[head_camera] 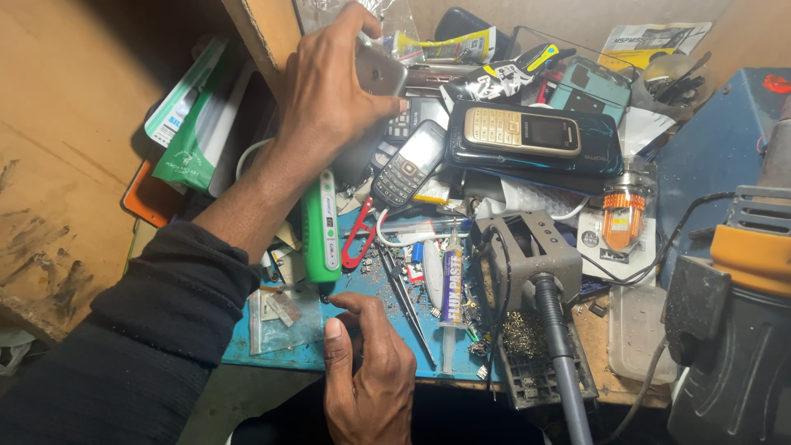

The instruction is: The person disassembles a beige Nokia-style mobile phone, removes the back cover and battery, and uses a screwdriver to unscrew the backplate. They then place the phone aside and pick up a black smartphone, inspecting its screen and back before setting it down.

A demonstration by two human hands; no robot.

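Left hand (329, 99) closed around a small grey phone (381, 70) lifted over the cluttered bench's phone pile, likely light, rigid, slick-backed, best pinched along its edges; right hand (367, 371) half-curled and empty, fingertips resting on the blue mat (412, 346).

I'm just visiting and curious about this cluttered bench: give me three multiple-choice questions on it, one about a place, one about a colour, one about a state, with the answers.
1. Where does the gold keypad phone lie?
A. on a dark phone
B. on the blue mat
C. in a hand

2. What colour is the pen-shaped tool beside the left forearm?
A. red
B. green
C. white

3. What is the left hand doing?
A. lying flat and empty
B. holding a small grey device
C. gripping the syringe

Answers: 1 A, it rests on the dark phone. 2 B, its body is bright green. 3 B, its fingers wrap the grey device; the right hand holds nothing visible.
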